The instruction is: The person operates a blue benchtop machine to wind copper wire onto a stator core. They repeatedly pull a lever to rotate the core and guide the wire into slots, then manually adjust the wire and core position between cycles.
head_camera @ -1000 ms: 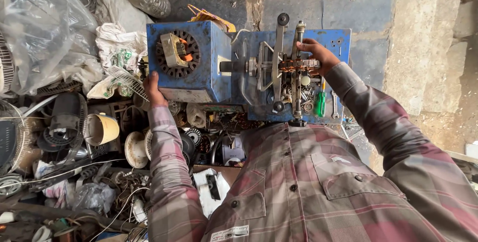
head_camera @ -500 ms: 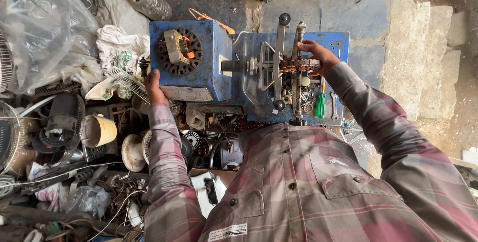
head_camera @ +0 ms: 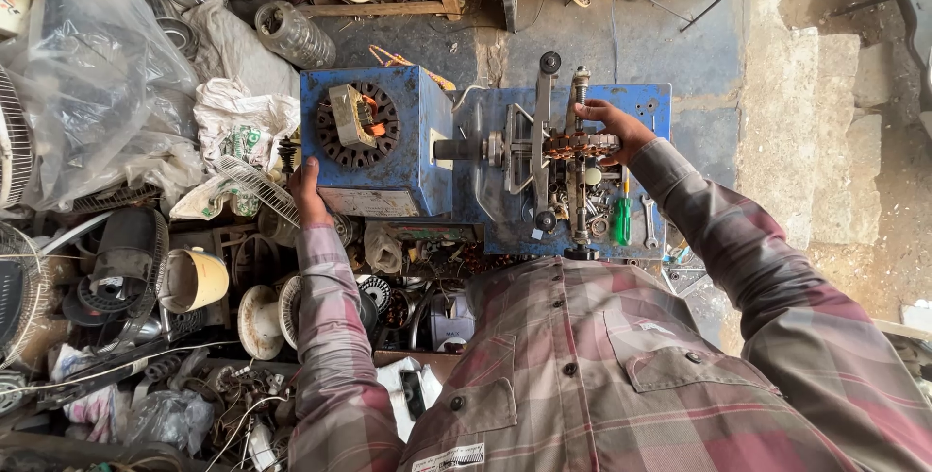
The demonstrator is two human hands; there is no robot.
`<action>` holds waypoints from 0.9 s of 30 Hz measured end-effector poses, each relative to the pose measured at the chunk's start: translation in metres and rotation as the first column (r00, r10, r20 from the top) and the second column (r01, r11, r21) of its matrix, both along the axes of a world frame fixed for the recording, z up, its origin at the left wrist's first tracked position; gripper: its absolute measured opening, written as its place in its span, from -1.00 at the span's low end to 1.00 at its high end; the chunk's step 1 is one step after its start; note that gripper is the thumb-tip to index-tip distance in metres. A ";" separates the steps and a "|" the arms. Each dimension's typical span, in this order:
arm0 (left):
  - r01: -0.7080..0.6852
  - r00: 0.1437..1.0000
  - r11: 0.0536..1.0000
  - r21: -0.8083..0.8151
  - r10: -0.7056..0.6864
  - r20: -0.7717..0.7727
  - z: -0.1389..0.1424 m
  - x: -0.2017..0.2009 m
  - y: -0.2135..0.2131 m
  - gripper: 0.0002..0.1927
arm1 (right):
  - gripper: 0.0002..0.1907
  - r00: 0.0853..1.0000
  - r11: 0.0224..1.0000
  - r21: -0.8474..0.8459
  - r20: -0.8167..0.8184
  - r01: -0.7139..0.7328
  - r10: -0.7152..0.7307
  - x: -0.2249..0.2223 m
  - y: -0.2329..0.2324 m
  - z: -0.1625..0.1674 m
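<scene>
While the blue winding machine (head_camera: 388, 156) sits at centre, its metal frame (head_camera: 539, 156) stands at three o'clock of the blue box. At nine o'clock, the left hand (head_camera: 309, 190) presses flat on the box's corner, fingers together. The right hand (head_camera: 616, 130) pinches the copper coil (head_camera: 578, 145) on the frame.

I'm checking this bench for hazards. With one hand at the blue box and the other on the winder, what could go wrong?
The right hand rests on the copper-wound former in the winding frame; if the shaft turns, fingers might get caught. Loose tools, such as the green screwdriver, could snag. The left hand sits near the blue box's edge, beside crowded scrap.
</scene>
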State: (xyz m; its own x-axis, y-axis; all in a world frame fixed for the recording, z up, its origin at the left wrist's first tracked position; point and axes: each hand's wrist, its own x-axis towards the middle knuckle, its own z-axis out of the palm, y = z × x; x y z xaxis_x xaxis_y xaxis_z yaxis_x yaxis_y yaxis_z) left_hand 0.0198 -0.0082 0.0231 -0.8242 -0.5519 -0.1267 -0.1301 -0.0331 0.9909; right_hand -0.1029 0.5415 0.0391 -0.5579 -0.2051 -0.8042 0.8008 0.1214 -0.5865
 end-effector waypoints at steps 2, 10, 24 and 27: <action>-0.048 0.999 0.998 0.042 0.047 0.017 -0.001 0.000 0.000 -0.49 | -0.05 1.000 0.999 0.038 0.004 -0.028 0.028 -0.001 0.000 -0.002; -0.070 0.998 0.995 0.071 0.071 -0.002 -0.008 0.003 -0.002 -0.49 | -0.02 1.000 0.999 0.037 -0.002 -0.011 0.011 0.000 0.000 -0.004; 0.024 0.994 0.998 0.049 -0.019 -0.107 -0.010 0.007 -0.006 -0.59 | -0.10 1.000 0.999 -0.032 -0.008 -0.006 0.005 0.003 0.001 -0.002; -0.013 0.996 0.997 0.073 0.019 -0.084 -0.010 0.006 -0.008 -0.65 | -0.10 1.000 1.000 -0.002 -0.004 -0.011 0.011 0.003 0.000 0.000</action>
State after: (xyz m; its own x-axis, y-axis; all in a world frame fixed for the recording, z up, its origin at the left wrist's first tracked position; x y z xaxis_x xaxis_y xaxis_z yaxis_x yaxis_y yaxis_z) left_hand 0.0262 -0.0167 0.0132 -0.8248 -0.5571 -0.0965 -0.0444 -0.1064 0.9933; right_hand -0.0996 0.5415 0.0391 -0.5586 -0.2125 -0.8017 0.7973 0.1289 -0.5897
